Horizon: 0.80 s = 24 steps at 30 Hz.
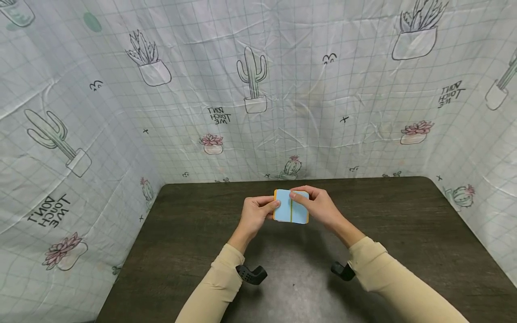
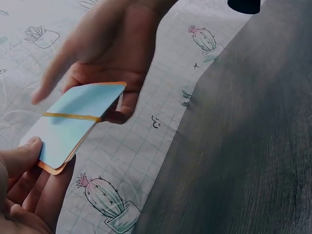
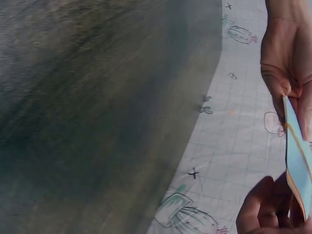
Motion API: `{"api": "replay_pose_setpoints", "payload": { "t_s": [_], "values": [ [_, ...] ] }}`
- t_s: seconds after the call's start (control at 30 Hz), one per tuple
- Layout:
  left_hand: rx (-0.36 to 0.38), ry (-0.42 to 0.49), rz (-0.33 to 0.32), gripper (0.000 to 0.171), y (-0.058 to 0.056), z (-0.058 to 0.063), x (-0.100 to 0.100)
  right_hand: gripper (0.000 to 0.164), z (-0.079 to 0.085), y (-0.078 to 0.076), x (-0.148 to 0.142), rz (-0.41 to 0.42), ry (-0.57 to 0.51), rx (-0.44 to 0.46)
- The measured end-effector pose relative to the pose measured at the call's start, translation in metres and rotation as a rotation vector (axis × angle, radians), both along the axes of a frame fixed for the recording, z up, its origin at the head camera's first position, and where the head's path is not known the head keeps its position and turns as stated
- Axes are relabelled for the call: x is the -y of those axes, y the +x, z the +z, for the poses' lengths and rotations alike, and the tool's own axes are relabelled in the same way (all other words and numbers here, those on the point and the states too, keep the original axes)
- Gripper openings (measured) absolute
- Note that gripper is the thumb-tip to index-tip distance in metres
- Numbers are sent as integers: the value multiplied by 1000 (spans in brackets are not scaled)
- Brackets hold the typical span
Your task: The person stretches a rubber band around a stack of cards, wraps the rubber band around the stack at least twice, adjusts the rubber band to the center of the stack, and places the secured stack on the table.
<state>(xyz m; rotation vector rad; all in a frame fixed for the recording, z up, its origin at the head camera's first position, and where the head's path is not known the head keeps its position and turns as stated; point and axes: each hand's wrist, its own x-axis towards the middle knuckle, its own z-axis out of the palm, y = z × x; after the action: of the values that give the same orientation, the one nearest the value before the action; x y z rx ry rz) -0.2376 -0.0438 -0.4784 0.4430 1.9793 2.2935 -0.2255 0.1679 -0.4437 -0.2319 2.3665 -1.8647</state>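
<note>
A small stack of light blue cards [image 1: 284, 211] with orange edges is held up above the table, bound around its middle by a yellow band [image 2: 73, 116]. My left hand [image 1: 254, 213] pinches its left side, thumb [image 2: 29, 155] on the blue face and fingers behind. At the other side is my right hand [image 1: 321, 207], with its fingers curled behind the stack. The right thumb [image 2: 51, 87] reaches across the front near the band's upper end; whether it touches there I cannot tell. In the right wrist view the stack [image 3: 296, 156] appears nearly edge-on.
Beneath the hands lies a dark wooden table [image 1: 194, 224]. A pale curtain [image 1: 315, 98] printed with cacti and grid lines surrounds its back and sides. Black devices [image 1: 251, 274] sit at both wrists, against the beige sleeves.
</note>
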Motion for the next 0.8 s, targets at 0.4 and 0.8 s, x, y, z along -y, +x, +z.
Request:
{"api": "replay_pose_setpoints", "payload": {
  "t_s": [0.4, 0.8],
  "values": [
    [26, 76, 146, 23, -1, 5, 2, 24, -22, 11, 0, 148, -47, 89],
    [17, 97, 141, 24, -1, 5, 2, 28, -19, 12, 5, 158, -36, 77]
  ]
}}
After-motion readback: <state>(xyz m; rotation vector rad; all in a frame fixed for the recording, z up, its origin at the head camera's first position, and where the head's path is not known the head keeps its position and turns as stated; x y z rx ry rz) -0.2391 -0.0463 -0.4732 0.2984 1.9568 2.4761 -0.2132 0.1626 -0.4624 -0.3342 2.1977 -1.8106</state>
